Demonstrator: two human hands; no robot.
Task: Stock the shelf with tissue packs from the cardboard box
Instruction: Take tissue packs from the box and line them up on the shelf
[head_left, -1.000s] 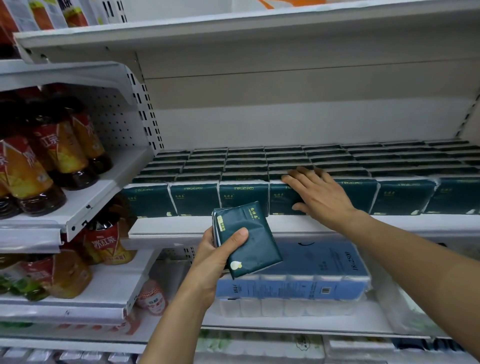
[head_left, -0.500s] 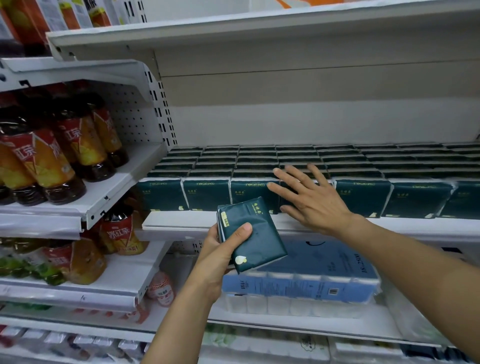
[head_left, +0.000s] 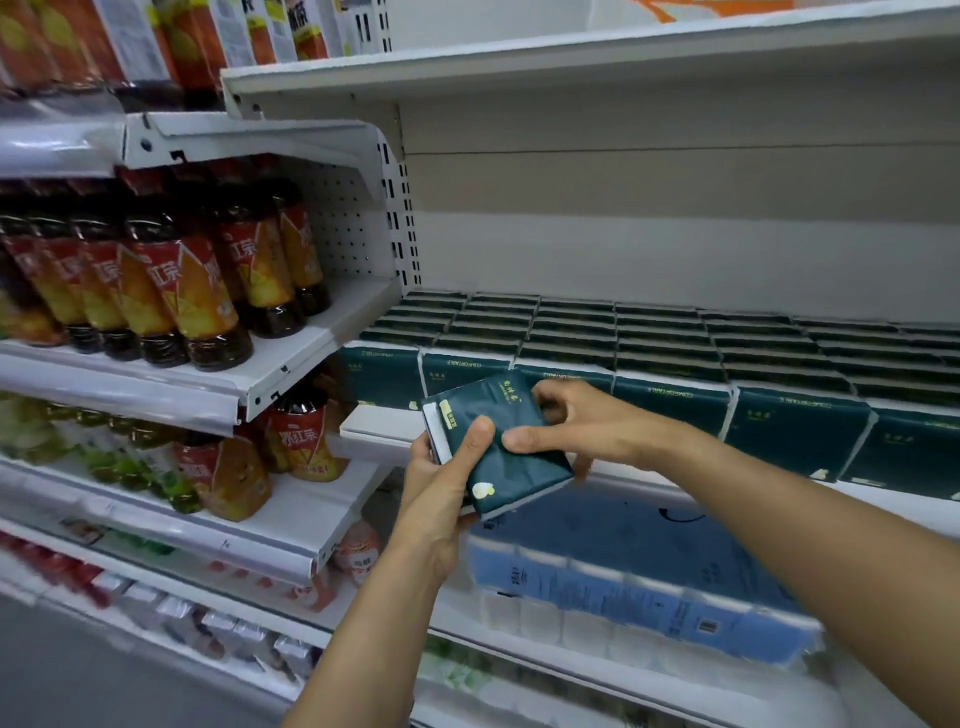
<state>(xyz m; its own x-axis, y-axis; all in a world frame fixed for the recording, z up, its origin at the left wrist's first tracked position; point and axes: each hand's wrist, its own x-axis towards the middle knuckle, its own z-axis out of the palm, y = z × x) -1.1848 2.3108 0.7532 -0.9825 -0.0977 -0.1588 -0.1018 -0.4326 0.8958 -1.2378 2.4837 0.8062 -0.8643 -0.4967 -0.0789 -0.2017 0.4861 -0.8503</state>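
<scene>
Right hand (head_left: 587, 431) has left the stocked row and come back to the dark green tissue pack (head_left: 498, 441), now pinching its far edge, thumb on the face. Left hand (head_left: 441, 467) grips the near end from below, thumb across the front; both hands hold the same pack, in front of the shelf lip (head_left: 374, 428).

Pack sits tilted, not yet over the shelf. Rows of tissue packs (head_left: 665, 400) beyond the hands look full.

Risks, as judged:
- Soft wrapper may slip during handover.
- Stacking on the front row could topple it forward.
- Cardboard box not in view.
</scene>
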